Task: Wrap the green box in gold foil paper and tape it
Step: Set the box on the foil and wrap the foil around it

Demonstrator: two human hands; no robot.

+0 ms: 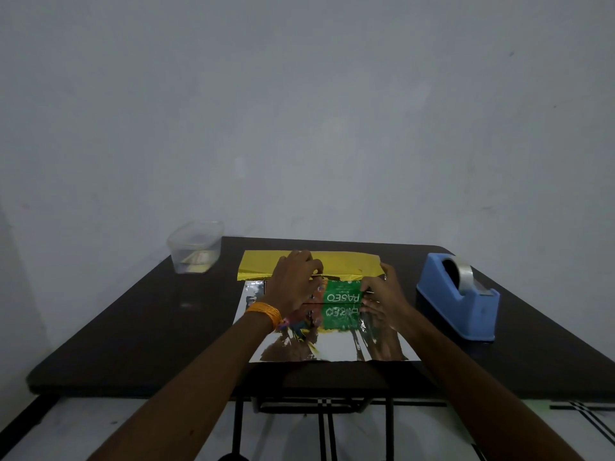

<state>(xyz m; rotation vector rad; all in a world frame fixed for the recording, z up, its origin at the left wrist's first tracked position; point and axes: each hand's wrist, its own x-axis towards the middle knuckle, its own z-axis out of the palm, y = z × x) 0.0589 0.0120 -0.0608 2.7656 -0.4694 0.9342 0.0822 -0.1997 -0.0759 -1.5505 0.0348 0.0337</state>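
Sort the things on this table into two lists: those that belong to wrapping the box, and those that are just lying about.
Belong to the job:
- green box, held by the left hand and right hand
- foil paper, silver side up, gold far edge folded over the box
- blue tape dispenser, to the right

Just lying about:
- clear plastic container, at the far left corner of the table

Both hands (294, 281) (382, 299) forward, fingers seemingly curled.
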